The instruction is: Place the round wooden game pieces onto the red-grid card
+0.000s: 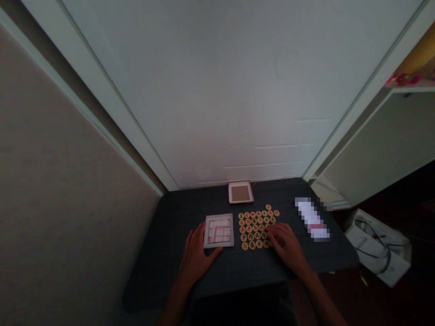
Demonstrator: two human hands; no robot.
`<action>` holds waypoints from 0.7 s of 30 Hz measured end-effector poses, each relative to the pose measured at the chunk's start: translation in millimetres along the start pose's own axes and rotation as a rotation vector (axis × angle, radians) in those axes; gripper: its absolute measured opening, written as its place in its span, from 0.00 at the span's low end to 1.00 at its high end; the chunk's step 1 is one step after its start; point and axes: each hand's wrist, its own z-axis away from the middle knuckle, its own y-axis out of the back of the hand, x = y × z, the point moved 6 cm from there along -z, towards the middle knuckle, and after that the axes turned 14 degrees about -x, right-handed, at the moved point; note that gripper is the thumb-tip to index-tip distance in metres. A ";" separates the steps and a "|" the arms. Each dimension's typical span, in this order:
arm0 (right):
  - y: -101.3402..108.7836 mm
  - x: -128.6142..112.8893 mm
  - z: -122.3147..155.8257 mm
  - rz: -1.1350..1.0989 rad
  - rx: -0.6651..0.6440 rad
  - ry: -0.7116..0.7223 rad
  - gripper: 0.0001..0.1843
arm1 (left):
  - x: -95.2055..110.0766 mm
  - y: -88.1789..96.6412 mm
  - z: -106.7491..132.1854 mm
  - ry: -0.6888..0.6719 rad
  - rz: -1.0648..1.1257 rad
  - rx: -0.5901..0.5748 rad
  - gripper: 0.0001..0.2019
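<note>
You face a pale, smooth door panel (220, 90) in a dim room, with a matte beige wall (50, 181) on your left. Below it stands a small dark surface (176, 210) with a faint grain.

Your left hand (197, 253) lies palm down with its fingers loosely spread. The fingertips touch the left edge of a flat white square board (219, 231) marked with red lines.

Just right of the board, small round wooden discs (256, 226), tan with red or dark marks, lie packed in rough rows, touching one another. Your right hand (288, 246) rests palm down on the near right corner of the cluster and covers a few discs. You cannot tell whether its fingers pinch one.

A shallow square tray with a pale rim and brown inside (240, 193) sits at the far edge, apart from the discs. A blurred white oblong (311, 218) lies at the right. On the floor beyond the right edge slumps a white bag with black cords (377, 246).
</note>
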 end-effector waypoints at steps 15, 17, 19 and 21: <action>-36.7 -48.7 -17.9 0.165 -0.217 0.163 0.13 | 0.4 -0.7 0.0 -0.015 -0.035 -0.008 0.45; -38.1 -50.5 -16.9 0.175 -0.221 0.156 0.12 | 0.7 -0.2 -0.3 -0.019 -0.034 -0.004 0.44; -38.7 -51.4 -16.6 0.186 -0.232 0.149 0.12 | 0.5 0.0 -0.6 -0.016 -0.033 -0.003 0.44; -38.1 -51.5 -17.3 0.200 -0.238 0.143 0.13 | 0.1 -0.6 -0.8 -0.015 -0.035 -0.009 0.45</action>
